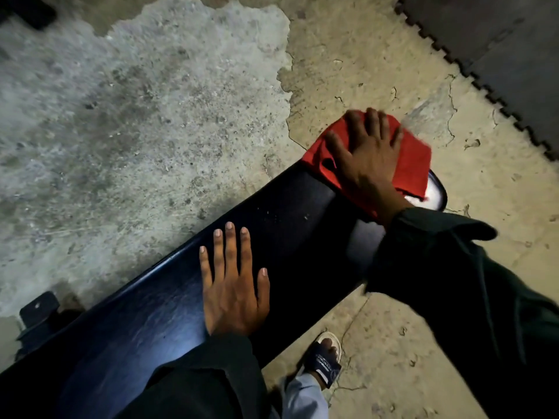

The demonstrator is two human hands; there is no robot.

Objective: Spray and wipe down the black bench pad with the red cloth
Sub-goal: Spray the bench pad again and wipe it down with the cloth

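The black bench pad [290, 225] runs diagonally from the lower left to the upper right of the head view, shiny in places. My right hand [367, 152] lies flat with fingers spread on the red cloth [414, 164], pressing it onto the far end of the pad. The cloth hangs slightly over the pad's end. My left hand [234, 282] rests flat on the middle of the pad, fingers apart, holding nothing. No spray bottle is in view.
Rough concrete floor [136, 116] surrounds the bench. A dark interlocking floor mat [499, 40] lies at the upper right. A black metal bench bracket [37, 309] shows at the lower left. My sandalled foot [325, 358] stands beside the pad.
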